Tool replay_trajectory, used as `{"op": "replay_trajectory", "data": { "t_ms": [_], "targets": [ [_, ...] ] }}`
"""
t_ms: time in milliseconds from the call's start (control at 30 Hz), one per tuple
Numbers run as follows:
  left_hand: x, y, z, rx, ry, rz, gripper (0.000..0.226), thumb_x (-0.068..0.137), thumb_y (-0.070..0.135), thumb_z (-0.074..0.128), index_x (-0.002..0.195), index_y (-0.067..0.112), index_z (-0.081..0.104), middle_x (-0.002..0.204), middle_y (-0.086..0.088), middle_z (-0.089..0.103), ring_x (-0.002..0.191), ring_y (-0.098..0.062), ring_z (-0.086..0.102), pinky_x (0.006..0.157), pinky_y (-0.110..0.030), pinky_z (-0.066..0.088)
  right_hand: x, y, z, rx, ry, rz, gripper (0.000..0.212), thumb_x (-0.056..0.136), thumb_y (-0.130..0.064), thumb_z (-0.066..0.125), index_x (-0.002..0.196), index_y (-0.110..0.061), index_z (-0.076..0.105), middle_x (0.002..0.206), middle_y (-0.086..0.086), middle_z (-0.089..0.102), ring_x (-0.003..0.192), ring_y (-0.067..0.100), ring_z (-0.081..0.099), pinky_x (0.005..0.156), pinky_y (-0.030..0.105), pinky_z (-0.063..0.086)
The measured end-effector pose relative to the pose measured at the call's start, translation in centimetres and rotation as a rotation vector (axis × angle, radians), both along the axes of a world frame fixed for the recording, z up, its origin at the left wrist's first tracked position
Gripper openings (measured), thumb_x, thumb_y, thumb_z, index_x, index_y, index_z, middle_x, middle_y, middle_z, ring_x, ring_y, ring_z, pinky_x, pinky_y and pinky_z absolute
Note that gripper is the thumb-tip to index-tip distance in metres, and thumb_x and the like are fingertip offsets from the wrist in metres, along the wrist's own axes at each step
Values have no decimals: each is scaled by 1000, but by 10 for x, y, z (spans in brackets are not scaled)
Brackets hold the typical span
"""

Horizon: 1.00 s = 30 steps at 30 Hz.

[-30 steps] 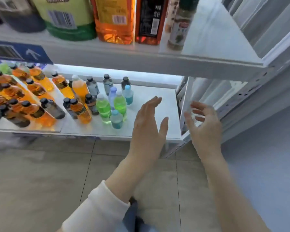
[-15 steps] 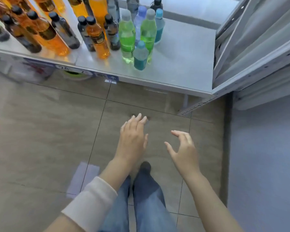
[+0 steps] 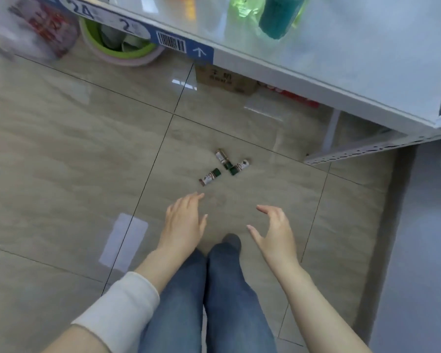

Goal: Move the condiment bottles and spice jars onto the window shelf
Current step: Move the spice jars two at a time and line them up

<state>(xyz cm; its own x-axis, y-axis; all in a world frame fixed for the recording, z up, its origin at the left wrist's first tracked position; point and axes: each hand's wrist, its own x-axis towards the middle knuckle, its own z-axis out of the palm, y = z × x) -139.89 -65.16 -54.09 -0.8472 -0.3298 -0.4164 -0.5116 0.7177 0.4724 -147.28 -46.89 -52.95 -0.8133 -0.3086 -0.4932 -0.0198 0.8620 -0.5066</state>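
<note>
Three small spice jars with dark green caps lie on their sides on the tiled floor: one [image 3: 209,176] at the left, one [image 3: 223,158] at the top, one [image 3: 239,166] at the right. My left hand [image 3: 182,224] hovers below them, fingers straight, its fingertips a short way from the left jar. My right hand [image 3: 275,231] is lower right of the jars, fingers spread and slightly bent. Both hands hold nothing. The white shelf [image 3: 341,70] runs across the top right above the floor.
Teal and green drink bottles [image 3: 278,14] stand on the shelf near its front edge. Under the shelf sit a green basin [image 3: 117,50], a cardboard box [image 3: 224,80] and a clear plastic bin [image 3: 31,29]. My legs in blue jeans [image 3: 214,301] fill the bottom centre.
The view has tilted down from the shelf to the floor, bringing the three spice jars into sight. Both hands have dropped from shelf height toward the floor.
</note>
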Motion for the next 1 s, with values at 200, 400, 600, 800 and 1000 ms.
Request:
{"op": "replay_trajectory", "data": {
  "t_ms": [200,400,600,800,1000],
  "targets": [
    [-24,-13,-180,29,-171,55,49,90,21,52,136,11,39,133,-14,48,120,-30,46,100,-37,35,-57,2,-179,87,4,185,53,78,-17,73,126,-9,52,126,12,50,121,28,45,97,32,34],
    [-70,-31,-335,12,-230,76,48,87,25,57,131,11,44,128,-14,52,116,-33,49,93,-40,41,-136,-1,-325,177,162,362,56,76,-17,74,127,-6,53,131,14,48,121,32,43,97,33,34],
    [-96,-48,-439,145,-269,135,50,84,26,63,128,8,47,122,-17,53,112,-32,51,93,-38,43,-198,-19,-429,184,272,554,59,75,-12,74,129,-4,51,134,14,47,125,31,40,99,32,31],
    [-102,-52,-469,246,-242,135,49,81,20,68,124,6,50,118,-16,54,108,-28,53,87,-30,44,-217,-21,-473,100,318,813,48,63,-1,80,107,9,64,111,27,61,106,48,53,91,47,43],
    [-100,-49,-473,249,-217,128,44,76,20,71,115,5,55,112,-16,60,103,-29,56,86,-36,47,-216,-20,-485,149,479,964,50,43,8,86,90,5,67,80,24,63,70,43,61,64,44,51]
  ]
}}
